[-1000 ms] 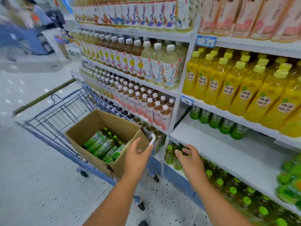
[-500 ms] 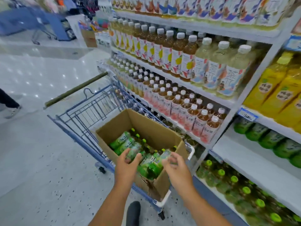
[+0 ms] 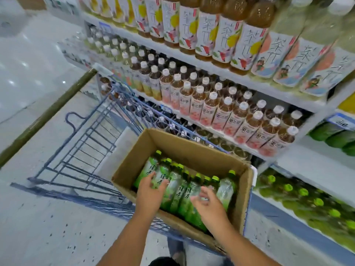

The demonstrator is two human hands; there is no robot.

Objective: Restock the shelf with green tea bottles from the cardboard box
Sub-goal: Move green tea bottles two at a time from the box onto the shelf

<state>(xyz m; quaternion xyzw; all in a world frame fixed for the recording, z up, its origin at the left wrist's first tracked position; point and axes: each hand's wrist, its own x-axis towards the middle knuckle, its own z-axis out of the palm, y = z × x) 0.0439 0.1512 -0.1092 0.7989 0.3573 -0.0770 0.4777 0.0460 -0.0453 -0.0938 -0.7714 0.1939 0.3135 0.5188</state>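
Nearest the camera, two bare forearms reach into an open corrugated cardboard box (image 3: 194, 152). The left hand (image 3: 151, 192) lies with fingers spread on a bottle's label, its grip loose and not closed around anything; the right hand (image 3: 209, 203) hovers with fingers splayed wide, blurred, holding nothing. Half a second ago both hands were curled at the near rim of the box; now they are deeper in, over the bottles. The green tea bottles (image 3: 180, 187) lie slanted side by side in the box, clear plastic with glossy green labels and lime caps. The box sits in a blue wire cart (image 3: 90, 131) on a speckled pale floor (image 3: 48, 227). Beyond, white shelves (image 3: 221, 73) carry rows of white-capped amber tea bottles (image 3: 224, 114), and green bottles (image 3: 299, 194) fill the low shelf at right.
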